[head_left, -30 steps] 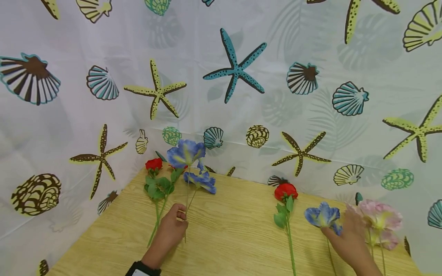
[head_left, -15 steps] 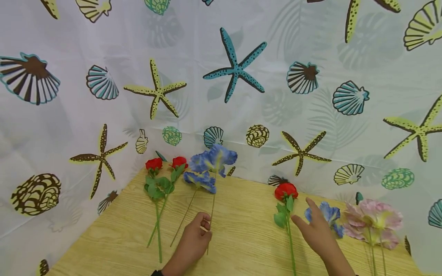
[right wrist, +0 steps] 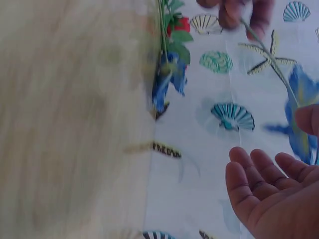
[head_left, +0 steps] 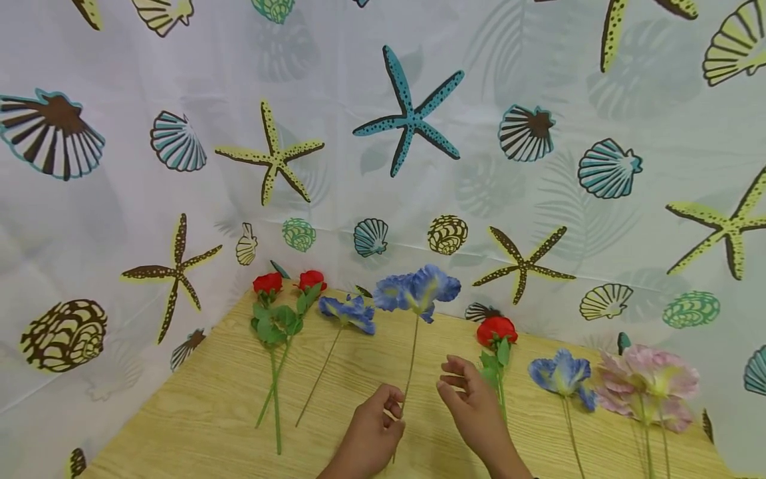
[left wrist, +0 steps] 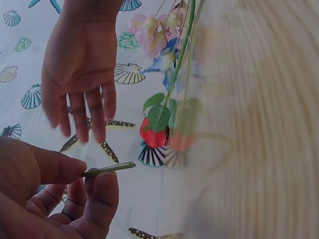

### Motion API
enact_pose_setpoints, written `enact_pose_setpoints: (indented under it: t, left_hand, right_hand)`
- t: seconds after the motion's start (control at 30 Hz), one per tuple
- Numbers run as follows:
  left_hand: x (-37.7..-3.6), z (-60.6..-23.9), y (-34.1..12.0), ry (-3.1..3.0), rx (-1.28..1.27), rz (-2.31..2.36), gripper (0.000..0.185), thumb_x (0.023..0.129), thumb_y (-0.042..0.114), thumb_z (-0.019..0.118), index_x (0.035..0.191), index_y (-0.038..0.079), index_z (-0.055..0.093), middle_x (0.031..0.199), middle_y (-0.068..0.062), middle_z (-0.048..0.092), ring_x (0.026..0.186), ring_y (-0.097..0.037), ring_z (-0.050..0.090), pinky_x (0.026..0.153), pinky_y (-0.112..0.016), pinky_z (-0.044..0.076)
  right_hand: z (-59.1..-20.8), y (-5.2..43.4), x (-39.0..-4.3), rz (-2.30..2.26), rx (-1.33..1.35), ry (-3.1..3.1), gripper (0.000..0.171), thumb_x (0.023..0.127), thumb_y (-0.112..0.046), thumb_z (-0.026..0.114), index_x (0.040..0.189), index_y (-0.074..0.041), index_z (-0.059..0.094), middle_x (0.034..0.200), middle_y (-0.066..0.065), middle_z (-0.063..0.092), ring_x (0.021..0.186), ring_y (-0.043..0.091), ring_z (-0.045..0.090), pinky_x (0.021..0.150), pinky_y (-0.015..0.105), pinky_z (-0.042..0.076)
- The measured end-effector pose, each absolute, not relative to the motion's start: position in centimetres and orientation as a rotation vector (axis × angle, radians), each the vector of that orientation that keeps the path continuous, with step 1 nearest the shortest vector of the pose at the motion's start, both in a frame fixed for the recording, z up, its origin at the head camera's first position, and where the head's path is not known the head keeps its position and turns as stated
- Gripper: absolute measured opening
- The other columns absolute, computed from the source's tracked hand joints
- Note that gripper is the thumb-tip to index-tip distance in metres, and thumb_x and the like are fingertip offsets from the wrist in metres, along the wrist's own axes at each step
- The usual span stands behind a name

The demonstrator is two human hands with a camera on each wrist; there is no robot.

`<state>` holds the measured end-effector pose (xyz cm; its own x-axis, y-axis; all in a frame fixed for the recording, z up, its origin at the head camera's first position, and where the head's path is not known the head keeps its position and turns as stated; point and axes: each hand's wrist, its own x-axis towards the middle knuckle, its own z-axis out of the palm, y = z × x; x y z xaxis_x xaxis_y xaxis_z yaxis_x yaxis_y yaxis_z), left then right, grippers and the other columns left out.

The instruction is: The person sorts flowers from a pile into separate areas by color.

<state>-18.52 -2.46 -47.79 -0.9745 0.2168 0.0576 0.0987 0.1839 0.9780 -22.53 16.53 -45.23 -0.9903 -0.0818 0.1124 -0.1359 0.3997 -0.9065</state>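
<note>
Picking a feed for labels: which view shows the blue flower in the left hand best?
Head: the held blue flower shows bloom and most of its stem; the left hand covers part. Left wrist: only a stem end. Right wrist: some stem, bloom cut by frame edge.

- Left hand [head_left: 374,429]: bare; rounded fingertips, thumb broad at close range in the left wrist view.
- Right hand [head_left: 475,412]: bare; rounded fingertips, creases across the finger joints in the right wrist view.
- Right forearm [head_left: 505,459]: uncovered, slim above the wrist.
- Dark sliver [head_left: 535,477] at forearm's lower end: possibly strap or cuff, too cropped to tell.
</note>
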Motion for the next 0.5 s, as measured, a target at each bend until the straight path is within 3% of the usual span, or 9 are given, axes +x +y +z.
enact_pose_setpoints:
  t: [0.3,0.5]
  left_hand:
    - [-17.5,-48.3,-0.5,2.238,0.327,1.91,0.028,0.084,-0.005,0.059,0.105,0.013,0.053,0.088,-0.003,0.051,0.07,-0.015,0.051,0.057,-0.026,0.045]
    - [-17.0,-48.2,-0.2,2.179,0.365,1.943,0.029,0.084,-0.004,0.06,0.107,0.013,0.053,0.087,-0.001,0.05,0.07,-0.013,0.052,0.057,-0.025,0.045]
  right_hand:
    - [-45.1,14.7,-21.2,1.642,0.287,-2.491,0.025,0.091,-0.017,0.061,0.115,-0.023,0.058,0.104,-0.01,0.062,0.095,0.007,0.058,0.078,0.031,0.047]
    - [-44.5,15.2,-20.7,1.733,0.28,-2.482,0.023,0.091,-0.015,0.06,0.113,-0.02,0.056,0.101,-0.003,0.061,0.095,0.013,0.059,0.08,0.03,0.047]
